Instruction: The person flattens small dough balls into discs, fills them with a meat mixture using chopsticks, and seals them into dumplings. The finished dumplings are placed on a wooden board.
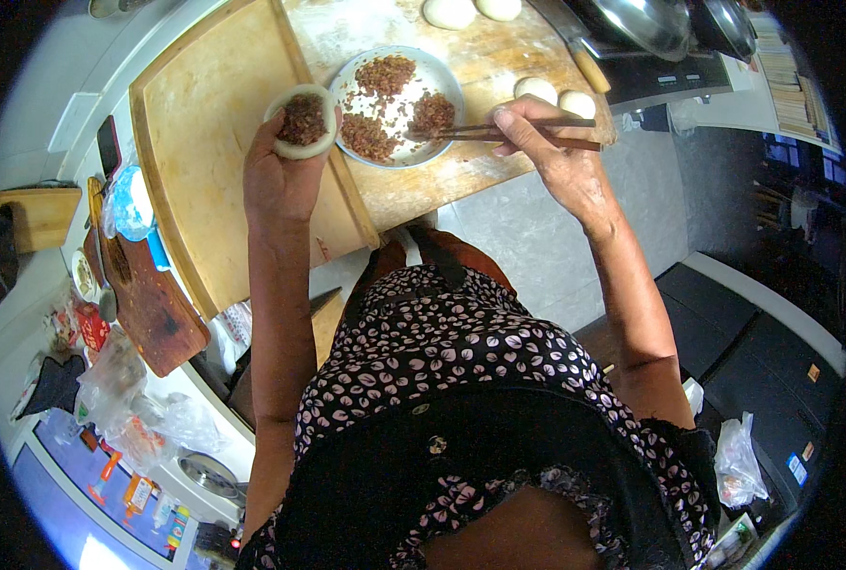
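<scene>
Cupped in my left hand is a round dough wrapper, with a mound of reddish-brown crumbly filling in its middle. My right hand grips a pair of dark wooden chopsticks. Their tips touch the filling at the right side of a white plate with a blue rim. Three heaps of filling lie on that plate, with loose crumbs between them. The plate stands on a floured wooden board, right of my left hand. Just beyond my right hand, two pale dough rounds sit on the board.
Two more dough rounds lie at the far edge. A wooden-handled tool rests by the board's right edge, near a steel pan. Leftward are a raised-edge wooden board, a brown cutting board and plastic bags.
</scene>
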Motion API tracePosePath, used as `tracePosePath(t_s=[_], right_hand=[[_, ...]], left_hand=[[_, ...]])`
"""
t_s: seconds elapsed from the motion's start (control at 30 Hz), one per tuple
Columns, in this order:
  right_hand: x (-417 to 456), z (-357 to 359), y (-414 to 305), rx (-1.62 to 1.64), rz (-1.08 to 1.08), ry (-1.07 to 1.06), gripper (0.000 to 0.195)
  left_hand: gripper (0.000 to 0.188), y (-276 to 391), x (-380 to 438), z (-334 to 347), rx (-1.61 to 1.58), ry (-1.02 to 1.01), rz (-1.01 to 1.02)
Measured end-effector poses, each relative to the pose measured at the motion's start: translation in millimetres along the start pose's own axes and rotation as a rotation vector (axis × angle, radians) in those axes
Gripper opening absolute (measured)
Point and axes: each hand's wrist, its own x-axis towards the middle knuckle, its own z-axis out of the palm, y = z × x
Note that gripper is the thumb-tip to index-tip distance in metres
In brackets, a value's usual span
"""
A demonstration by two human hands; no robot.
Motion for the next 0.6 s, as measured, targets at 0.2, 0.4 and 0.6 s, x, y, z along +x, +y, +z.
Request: tracePosePath(t_s=[0.2, 0.4, 0.6], right_hand=[[-15, 17, -9, -0.109, -0.122, -0.029, 0.017], [-38, 64, -10, -0.240, -0.467, -0.038, 0.009], [-32, 55, -15, -0.210, -0.496, 0.018, 0.008]], left_hand=[[0.037, 3, 1, -4, 0.023, 0.009, 0.020], [0.038, 4, -1, -2, 0.032, 0.014, 0.028], [0.039, 7, -7, 2, 0.020, -0.003, 0.045]])
